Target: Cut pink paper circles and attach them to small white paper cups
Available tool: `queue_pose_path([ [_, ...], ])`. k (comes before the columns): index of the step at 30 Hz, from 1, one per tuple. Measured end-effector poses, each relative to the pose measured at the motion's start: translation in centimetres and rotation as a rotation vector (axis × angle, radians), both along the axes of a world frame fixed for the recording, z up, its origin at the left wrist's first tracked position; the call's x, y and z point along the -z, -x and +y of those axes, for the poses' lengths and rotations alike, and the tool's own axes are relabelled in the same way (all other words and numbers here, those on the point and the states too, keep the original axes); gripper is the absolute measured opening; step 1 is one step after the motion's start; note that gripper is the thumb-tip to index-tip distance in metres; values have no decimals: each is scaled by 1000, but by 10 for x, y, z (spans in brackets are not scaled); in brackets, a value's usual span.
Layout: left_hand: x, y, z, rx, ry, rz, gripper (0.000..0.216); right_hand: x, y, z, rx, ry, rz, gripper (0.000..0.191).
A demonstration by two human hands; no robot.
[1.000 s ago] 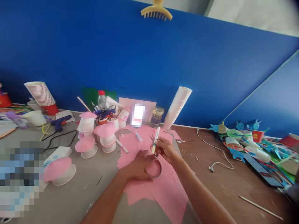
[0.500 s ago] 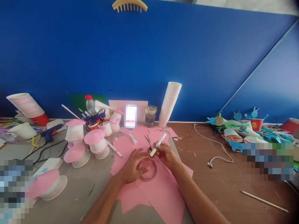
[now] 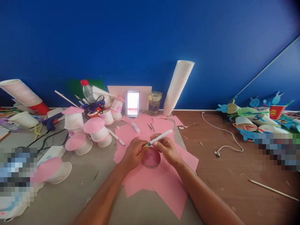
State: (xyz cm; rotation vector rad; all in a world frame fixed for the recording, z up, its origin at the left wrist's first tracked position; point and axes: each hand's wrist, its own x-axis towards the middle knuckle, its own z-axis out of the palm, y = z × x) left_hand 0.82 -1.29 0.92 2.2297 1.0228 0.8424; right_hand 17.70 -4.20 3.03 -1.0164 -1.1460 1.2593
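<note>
My right hand pinches a white marker by its barrel, which slants up to the right. The fingers of my left hand are closed on the marker's lower end, hiding most of its yellowish tip. Just below both hands, a round ring with a thin rim lies flat on overlapping sheets of pink paper; pink shows through its middle. Beyond the hands, scissors rest on the paper, only their blades showing.
Paper cups with pink discs stand at left, near a glue gun. Behind the paper are a lit phone, a glass jar and a tall leaning cup stack. A white cable and blue-decorated cups lie right.
My left hand has risen from beside the ring and closed on the marker's lower end. The marker lies flatter in my right hand. The view has tilted down.
</note>
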Motion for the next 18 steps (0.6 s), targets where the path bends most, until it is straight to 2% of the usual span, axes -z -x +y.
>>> queue_pose_path([
  [5, 0, -1, 0, 15, -56, 28, 19, 4, -1, -1, 74, -59, -36, 28],
  [12, -11, -5, -2, 98, -4, 70, 30, 8, 8, -3, 135, -42, 13, 32],
  [14, -11, -1, -1, 119, -5, 68, 32, 1, -4, -1, 211, -55, 50, 31],
  [16, -11, 4, 0, 105, 8, 62, 34, -9, -32, 2, 339, -95, 94, 30],
  [18, -9, 8, 2, 13, 56, -22, 34, -18, -67, 6, 477, -171, 156, 32],
])
